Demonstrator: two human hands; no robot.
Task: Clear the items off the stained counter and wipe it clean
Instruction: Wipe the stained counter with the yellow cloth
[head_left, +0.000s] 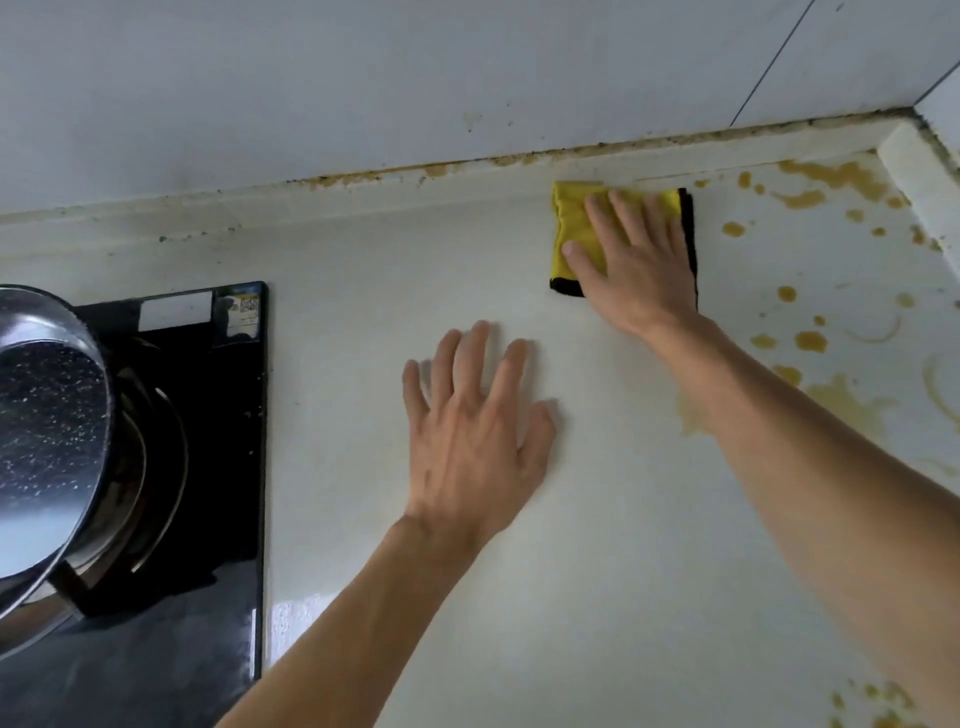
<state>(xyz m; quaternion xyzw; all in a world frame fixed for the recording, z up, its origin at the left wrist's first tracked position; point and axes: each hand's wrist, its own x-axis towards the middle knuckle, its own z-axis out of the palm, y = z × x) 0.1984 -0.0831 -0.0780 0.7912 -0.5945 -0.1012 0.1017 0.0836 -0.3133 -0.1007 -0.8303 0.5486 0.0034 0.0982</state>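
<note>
Pale cream desk (597, 545) across most of the frame, bare and smooth through the middle, meeting a raised lip along the back edge. White tiled wall (363, 78) over the upper part, with brown grime along the seam where wall meets lip. Yellow-brown stains (810, 340) scattered over the right side of the desk: drops and splashes in the upper right corner, ring marks and a wide smear at mid right, more spots at the lower right edge. Black glass gas hob (208, 467) at the left, set into the desk, white label and small sticker near its top edge. Steel pot (47, 441) at the far left, tilted toward the camera on the burner, speckled inside, partly cut off by the frame edge. Left hand (472, 431) in the centre, palm down, fingers straight and spread, flat on the bare desk, holding nothing. Right hand (636, 260) at upper centre right, fingers straight and slightly apart, pressing flat on the yellow microfiber cloth (571, 223). Cloth folded, black-edged, lying against the back lip, just left of the stained upper right corner and well apart from the hob. Both forearms bare, reaching in from the bottom of the frame.
</note>
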